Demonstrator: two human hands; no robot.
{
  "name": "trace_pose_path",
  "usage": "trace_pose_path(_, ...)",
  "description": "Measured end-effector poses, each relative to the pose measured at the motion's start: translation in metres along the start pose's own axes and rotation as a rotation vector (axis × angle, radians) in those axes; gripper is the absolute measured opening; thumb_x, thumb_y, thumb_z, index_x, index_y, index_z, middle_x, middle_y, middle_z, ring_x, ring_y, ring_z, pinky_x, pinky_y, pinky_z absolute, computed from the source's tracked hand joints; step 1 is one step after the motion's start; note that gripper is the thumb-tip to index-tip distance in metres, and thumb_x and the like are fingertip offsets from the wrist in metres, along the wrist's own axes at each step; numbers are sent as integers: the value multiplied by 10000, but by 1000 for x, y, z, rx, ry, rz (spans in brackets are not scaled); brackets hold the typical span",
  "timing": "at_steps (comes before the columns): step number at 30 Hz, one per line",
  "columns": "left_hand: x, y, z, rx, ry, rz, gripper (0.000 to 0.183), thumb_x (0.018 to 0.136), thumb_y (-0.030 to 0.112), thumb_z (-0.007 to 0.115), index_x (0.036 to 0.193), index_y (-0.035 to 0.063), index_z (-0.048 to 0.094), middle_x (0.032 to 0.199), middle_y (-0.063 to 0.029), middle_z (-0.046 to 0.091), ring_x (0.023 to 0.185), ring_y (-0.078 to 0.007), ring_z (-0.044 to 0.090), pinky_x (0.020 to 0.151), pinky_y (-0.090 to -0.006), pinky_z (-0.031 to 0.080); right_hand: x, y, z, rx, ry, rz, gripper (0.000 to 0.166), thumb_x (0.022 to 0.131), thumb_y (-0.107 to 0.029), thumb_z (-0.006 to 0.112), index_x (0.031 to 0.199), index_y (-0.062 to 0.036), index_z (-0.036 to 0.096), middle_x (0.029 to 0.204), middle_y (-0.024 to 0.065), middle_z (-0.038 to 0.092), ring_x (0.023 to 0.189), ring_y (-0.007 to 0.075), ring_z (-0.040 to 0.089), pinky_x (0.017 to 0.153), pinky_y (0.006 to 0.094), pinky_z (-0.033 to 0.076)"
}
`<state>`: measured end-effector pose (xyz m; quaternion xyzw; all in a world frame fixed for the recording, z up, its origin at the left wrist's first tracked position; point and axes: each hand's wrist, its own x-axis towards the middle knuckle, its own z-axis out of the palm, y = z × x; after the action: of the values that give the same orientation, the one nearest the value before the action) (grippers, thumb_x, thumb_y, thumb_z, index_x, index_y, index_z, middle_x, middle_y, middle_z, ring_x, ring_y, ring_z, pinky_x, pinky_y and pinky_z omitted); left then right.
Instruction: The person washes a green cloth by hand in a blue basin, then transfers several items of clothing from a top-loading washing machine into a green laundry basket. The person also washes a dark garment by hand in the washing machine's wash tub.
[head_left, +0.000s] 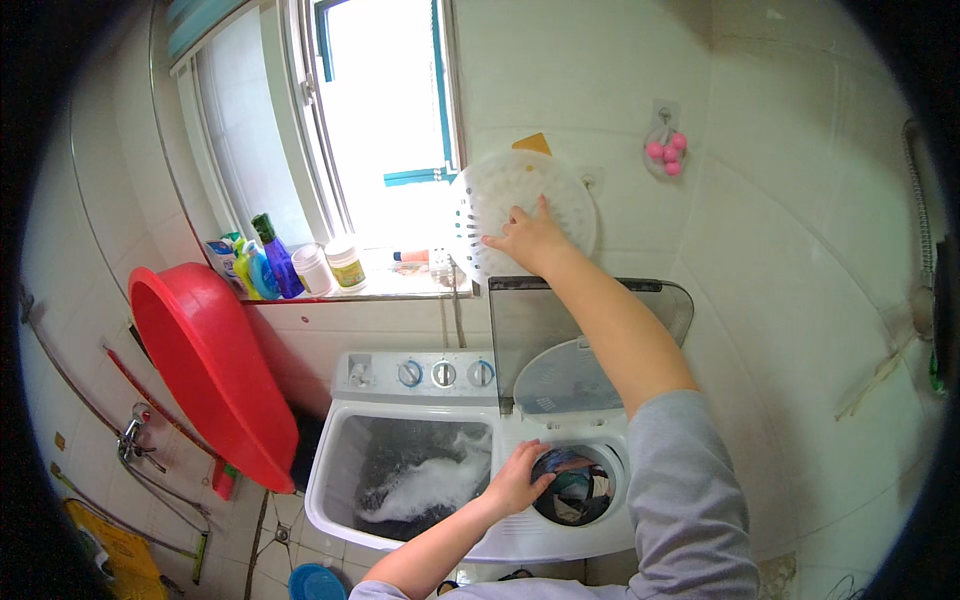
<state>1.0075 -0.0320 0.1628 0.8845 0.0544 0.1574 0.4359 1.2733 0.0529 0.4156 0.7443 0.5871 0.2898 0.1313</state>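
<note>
My left hand (516, 480) rests at the left rim of the spin-dryer tub (619, 457), its fingers apart and nothing visible in it. Wet clothes (576, 487) in dark and mixed colours lie inside that tub. My right hand (531, 238) is raised against a round white perforated plastic piece (559, 172) before the wall, thumb and index finger spread; whether it touches is unclear. Below the right forearm, the smoky outer lid (525, 315) and the oval inner lid (559, 379) stand raised. Foamy water (427, 487) fills part of the twin-tub washing machine's wash tub (330, 457).
A red plastic basin (217, 375) leans at the left. Bottles (277, 259) and jars (345, 262) line the windowsill. Three dials (444, 373) sit on the machine's panel. A net bag of pink balls (665, 152) hangs on the wall. A blue basin (317, 583) stands on the floor.
</note>
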Motion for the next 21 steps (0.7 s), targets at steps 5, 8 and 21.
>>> trace_pose_path(5,0,-1,15,-22,-20,57,513,833,173,680,1263,28,441,1341,-237,422,1252,-392,411,1042,-413,359,9,0,-5,19,-33,-17,443,939,-134,439,1315,-361,498,1178,15,587,1240,241,428,1072,649,209)
trace_pose_path(8,0,0,24,-58,-62,58,496,827,174,687,1240,17,462,1324,-234,438,1243,-390,421,1032,-408,370,2,0,1,2,-71,-21,413,921,-110,472,1284,-299,527,1174,50,572,1215,246,445,1062,625,237)
trace_pose_path(21,-49,-84,65,403,-281,-164,663,806,258,673,1338,-29,400,1404,-237,358,1334,-438,281,1112,-488,246,-203,-98,49,1090,319,232,103,830,-133,629,895,-75,576,838,88,604,763,270,609,669,361,484)
